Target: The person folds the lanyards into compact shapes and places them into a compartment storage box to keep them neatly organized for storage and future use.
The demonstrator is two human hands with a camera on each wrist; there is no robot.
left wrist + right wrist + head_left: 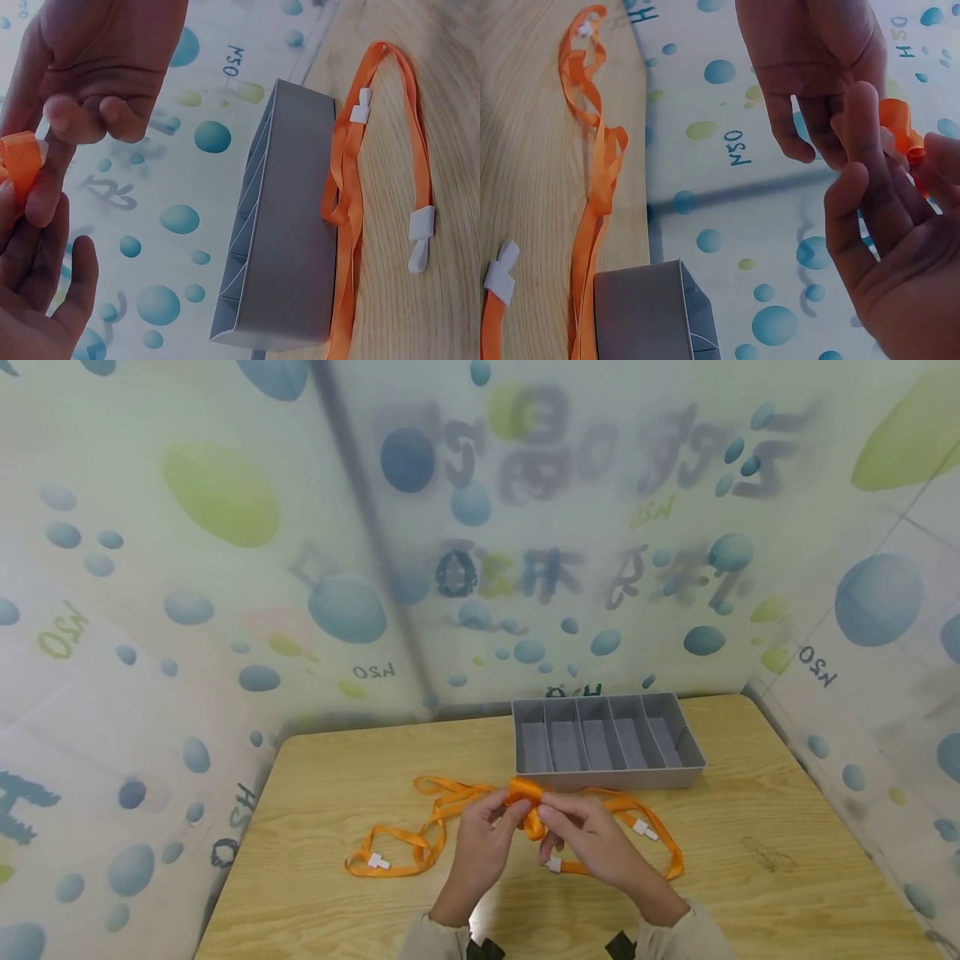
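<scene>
A bundle of folded orange lanyard strap [527,792] is held up above the table between both hands. My left hand [483,839] pinches its left side between thumb and fingers. From the other side, my right hand [591,837] pinches it too. The left wrist view shows the looped orange strap [22,161] between the fingertips. Lying below the hands on the left is an orange lanyard [401,871] with a white clip [378,861]. More orange lanyard strap [675,852] lies to the right, with white clips [645,829] near it.
A grey tray [615,779] with several compartments stands at the back of the wooden table [315,827], just beyond the hands. A patterned curtain-like wall [420,543] encloses the table behind and at both sides.
</scene>
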